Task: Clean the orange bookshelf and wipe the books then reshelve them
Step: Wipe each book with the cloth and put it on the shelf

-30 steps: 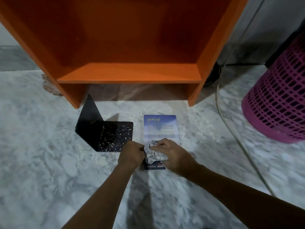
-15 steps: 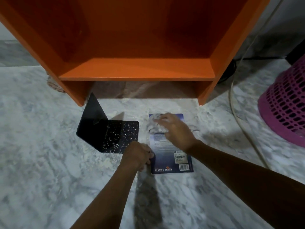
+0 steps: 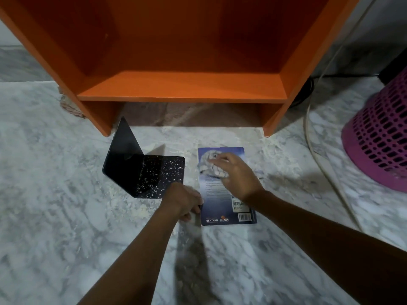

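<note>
A blue book (image 3: 222, 205) lies flat on the marble floor, back cover up, just in front of the orange bookshelf (image 3: 182, 86), whose shelf holds nothing. My right hand (image 3: 237, 175) presses a crumpled white cloth (image 3: 209, 164) onto the far end of the cover. My left hand (image 3: 182, 201) grips the book's near left edge, fingers curled at it. The book's far part is hidden under the cloth and hand.
A black L-shaped bookend (image 3: 143, 170), speckled with white dust, stands on the floor left of the book. A pink perforated basket (image 3: 381, 137) is at the right, with a pale cable (image 3: 319, 133) running past it. White dust covers the floor (image 3: 66, 194).
My right hand slid the cloth from the near end of the cover to the far end, uncovering the barcode. My left hand stayed at the book's left edge.
</note>
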